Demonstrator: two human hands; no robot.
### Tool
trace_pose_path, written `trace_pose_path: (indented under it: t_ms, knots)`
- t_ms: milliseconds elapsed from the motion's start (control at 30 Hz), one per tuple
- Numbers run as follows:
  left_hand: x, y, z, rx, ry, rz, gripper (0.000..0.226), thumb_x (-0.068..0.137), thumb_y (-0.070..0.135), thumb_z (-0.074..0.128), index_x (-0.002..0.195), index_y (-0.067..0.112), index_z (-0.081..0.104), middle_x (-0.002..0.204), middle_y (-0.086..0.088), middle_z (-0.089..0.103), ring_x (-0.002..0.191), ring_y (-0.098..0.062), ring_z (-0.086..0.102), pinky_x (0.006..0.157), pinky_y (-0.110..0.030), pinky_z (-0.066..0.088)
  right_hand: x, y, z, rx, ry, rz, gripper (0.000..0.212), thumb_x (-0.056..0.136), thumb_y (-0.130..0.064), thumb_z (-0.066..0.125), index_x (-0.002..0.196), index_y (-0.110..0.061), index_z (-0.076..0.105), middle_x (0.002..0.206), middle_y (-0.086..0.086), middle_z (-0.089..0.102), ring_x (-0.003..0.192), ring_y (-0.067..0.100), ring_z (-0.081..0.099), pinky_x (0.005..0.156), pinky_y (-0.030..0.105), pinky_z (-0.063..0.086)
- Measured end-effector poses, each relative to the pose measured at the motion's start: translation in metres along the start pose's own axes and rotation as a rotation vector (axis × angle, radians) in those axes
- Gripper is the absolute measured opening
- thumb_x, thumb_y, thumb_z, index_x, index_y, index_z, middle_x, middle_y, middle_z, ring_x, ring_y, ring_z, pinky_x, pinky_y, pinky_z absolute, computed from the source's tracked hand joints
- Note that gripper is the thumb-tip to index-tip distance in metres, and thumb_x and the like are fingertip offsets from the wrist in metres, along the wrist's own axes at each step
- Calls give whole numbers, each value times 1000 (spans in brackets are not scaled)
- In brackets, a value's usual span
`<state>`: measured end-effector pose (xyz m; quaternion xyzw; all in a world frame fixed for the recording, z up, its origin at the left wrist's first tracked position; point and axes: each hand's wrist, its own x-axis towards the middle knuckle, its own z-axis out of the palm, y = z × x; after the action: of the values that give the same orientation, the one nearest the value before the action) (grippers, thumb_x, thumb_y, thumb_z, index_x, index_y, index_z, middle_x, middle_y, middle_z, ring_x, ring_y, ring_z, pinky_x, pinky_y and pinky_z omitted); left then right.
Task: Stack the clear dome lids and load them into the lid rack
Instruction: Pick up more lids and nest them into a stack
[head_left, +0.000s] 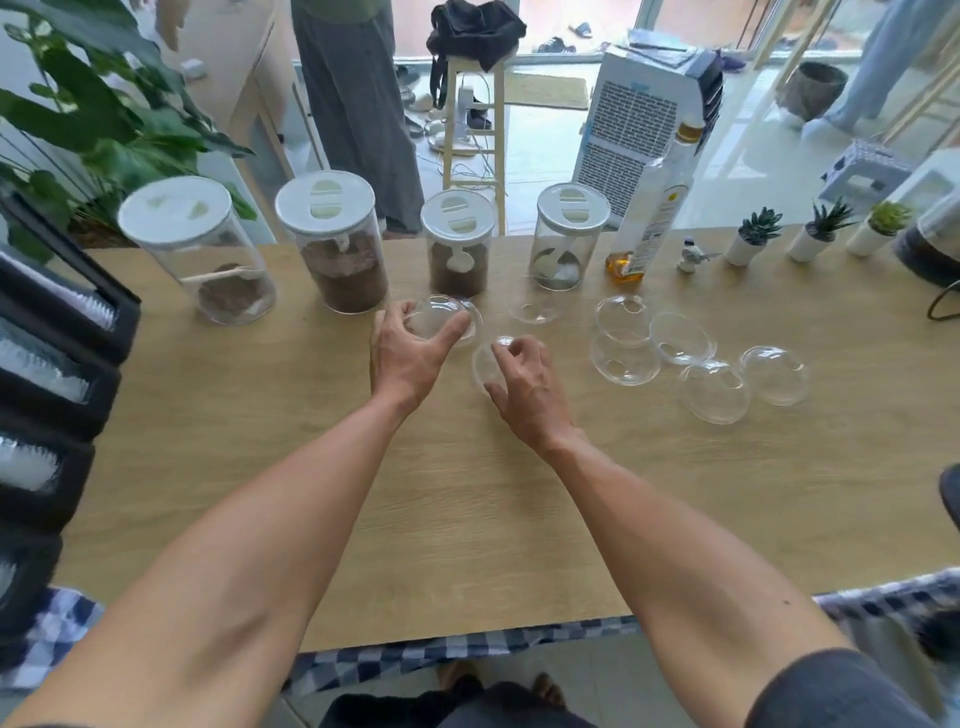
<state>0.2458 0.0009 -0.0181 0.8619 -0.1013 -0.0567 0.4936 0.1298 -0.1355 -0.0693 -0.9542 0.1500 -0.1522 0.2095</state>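
On the table (467, 493), both hands (410, 353) grip dome lids (441, 319); bottle label (655, 228) unreadable

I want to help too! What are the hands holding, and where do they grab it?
Each holds a clear dome lid by its rim: the left hand grips one lid, the right hand pinches another.

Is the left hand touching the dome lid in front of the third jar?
Touching. The head view shows the left hand with thumb and fingers wrapped around the rim of the dome lid.
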Motion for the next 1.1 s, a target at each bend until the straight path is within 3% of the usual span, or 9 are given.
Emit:
trace_pose_path:
  t_ms: [200,367,567,667,800,900,967,1033,1100]
  knots:
    - [-9,10,28,-45,-133,76,87,70,79,71,133,22,55,132,5,61,123,-15,57,106,-40,48,-17,11,-5,136,76,101,70,82,-21,84,141,-2,51,143,22,43,132,39,48,108,42,47]
    - [-29,7,50,18,-274,105,91,76,69,74,147,20,45,146,-3,55,136,-20,49,112,-40,43,-35,36,-29,-108,195,140,57,89,-21,69,139,-1,51,141,22,51,130,40,52,106,52,48]
    - [-46,0,71,122,-321,66,92,77,64,75,151,24,39,151,-5,50,141,-24,44,115,-43,38,-40,71,-43,-313,119,222,64,93,-11,65,153,-3,44,156,20,48,144,37,46,118,51,37]
    - [-52,-2,77,148,-321,41,90,78,61,76,150,23,39,150,-5,50,141,-25,44,115,-43,38,-41,83,-42,-363,95,205,60,90,0,60,149,-4,49,145,15,60,137,34,53,119,50,34]
    - [-58,-4,81,168,-302,22,88,80,60,76,151,24,38,149,-3,52,138,-25,46,113,-42,39,-43,86,-46,-364,128,172,45,82,9,57,122,-9,66,107,10,75,104,35,66,99,46,39]
    - [-60,-2,84,181,-277,17,89,80,60,76,151,24,38,150,-3,52,138,-27,46,113,-42,39,-35,79,-48,-154,254,204,39,86,4,63,122,-11,67,99,7,74,96,31,67,91,45,43]
    - [-60,-1,84,160,-281,-2,95,78,64,76,154,26,34,154,-3,48,141,-27,44,115,-42,38,-22,64,-58,163,361,275,31,97,-3,57,125,-10,67,110,7,74,101,24,65,93,37,48]
    - [-61,-2,83,101,-287,-31,98,79,65,73,158,26,30,158,-3,44,145,-25,41,117,-42,36,-4,47,-74,500,409,414,28,103,-6,52,125,-9,69,114,3,72,102,14,63,93,18,49]
    - [-60,-2,81,29,-292,-74,93,84,62,68,159,26,28,160,-3,42,145,-22,41,117,-41,36,14,36,-84,779,401,572,23,105,-10,53,120,-14,70,107,-5,70,100,10,65,93,21,55]
